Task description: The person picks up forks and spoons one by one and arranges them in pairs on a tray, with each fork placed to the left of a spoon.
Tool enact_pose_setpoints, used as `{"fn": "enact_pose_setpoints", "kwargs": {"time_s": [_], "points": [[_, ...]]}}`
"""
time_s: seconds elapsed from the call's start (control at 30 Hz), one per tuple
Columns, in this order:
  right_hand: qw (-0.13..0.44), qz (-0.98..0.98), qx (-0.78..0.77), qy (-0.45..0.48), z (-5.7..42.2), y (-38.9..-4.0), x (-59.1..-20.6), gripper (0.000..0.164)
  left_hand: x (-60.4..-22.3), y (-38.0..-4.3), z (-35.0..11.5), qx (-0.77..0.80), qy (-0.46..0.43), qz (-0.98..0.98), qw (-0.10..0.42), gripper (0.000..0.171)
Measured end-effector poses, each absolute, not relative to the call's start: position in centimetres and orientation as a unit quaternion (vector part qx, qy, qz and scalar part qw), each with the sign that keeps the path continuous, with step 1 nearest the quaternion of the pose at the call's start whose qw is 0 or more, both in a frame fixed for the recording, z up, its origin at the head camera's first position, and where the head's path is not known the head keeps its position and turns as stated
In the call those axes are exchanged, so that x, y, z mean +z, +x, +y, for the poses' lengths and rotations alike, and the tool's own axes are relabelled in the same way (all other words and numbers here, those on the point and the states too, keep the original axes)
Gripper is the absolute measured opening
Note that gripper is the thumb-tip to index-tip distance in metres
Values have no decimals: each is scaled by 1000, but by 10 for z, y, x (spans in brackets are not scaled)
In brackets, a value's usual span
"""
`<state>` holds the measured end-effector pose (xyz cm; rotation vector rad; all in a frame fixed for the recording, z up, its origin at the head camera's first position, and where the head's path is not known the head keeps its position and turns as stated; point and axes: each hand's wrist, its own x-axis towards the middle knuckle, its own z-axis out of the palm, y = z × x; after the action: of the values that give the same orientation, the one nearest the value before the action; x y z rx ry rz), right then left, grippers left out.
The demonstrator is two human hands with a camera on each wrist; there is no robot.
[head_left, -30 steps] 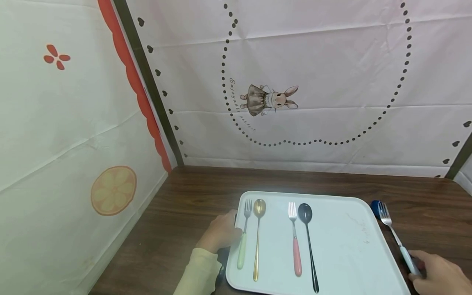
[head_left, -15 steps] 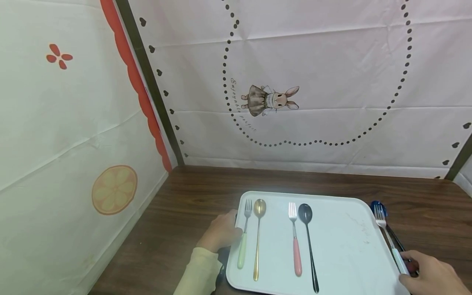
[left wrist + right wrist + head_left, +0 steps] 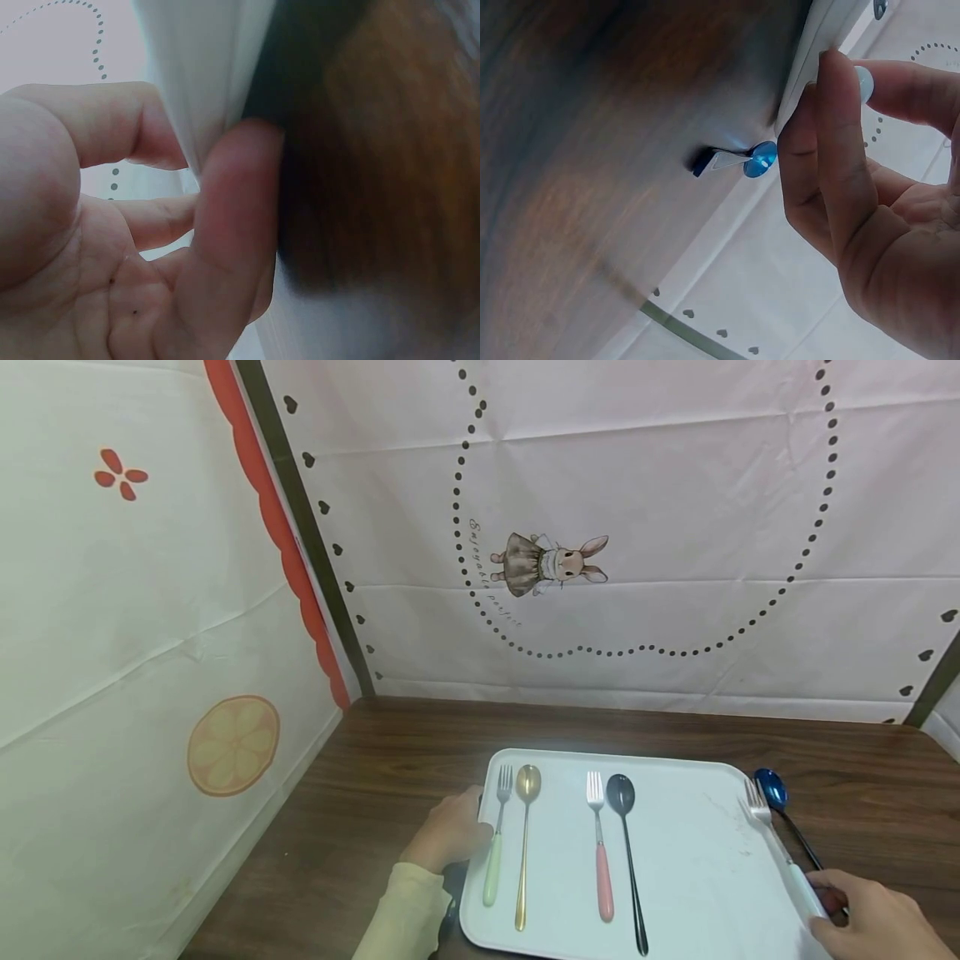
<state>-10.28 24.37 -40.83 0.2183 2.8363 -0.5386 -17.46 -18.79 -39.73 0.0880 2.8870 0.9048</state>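
A white tray (image 3: 697, 877) lies on the brown table, and my left hand (image 3: 448, 833) grips its left rim; the left wrist view shows thumb and fingers on both sides of that rim (image 3: 199, 97). My right hand (image 3: 877, 914) pinches a fork with a pale blue handle (image 3: 806, 892) over the tray's right edge, tines pointing away. Just right of the tray, a blue-bowled spoon with a black handle (image 3: 802, 839) rests on the table, its handle end partly hidden by the right hand. Seen from the right wrist, the fork's rounded handle end (image 3: 865, 85) sits between the fingertips.
On the tray lie a green-handled fork (image 3: 492, 868), a gold spoon (image 3: 522, 860), a pink-handled fork (image 3: 603, 881) and a black spoon (image 3: 632, 877), side by side. Printed cloth walls (image 3: 675, 510) stand behind and to the left of the table.
The right hand has carried the blue-handled fork leftward, from beside the tray to above its right edge, uncovering the blue spoon. My left hand stays at the left rim.
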Motion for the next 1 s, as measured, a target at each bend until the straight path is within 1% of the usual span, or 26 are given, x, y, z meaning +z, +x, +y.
{"fn": "enact_pose_setpoints", "kwargs": {"time_s": [0.33, 0.6, 0.73, 1.0], "points": [[119, 973, -185, 71, 243, -103, -410, 59, -399, -176, -189, 301, 31, 951, 54, 52], [126, 970, -199, 61, 240, -104, -412, 54, -400, -176, -190, 299, 30, 952, 56, 52], [120, 972, -197, 53, 236, -103, -412, 52, -400, -175, -190, 299, 28, 952, 57, 52], [122, 970, -206, 48, 228, -103, -410, 50, -399, -175, -190, 301, 29, 951, 59, 52]]}}
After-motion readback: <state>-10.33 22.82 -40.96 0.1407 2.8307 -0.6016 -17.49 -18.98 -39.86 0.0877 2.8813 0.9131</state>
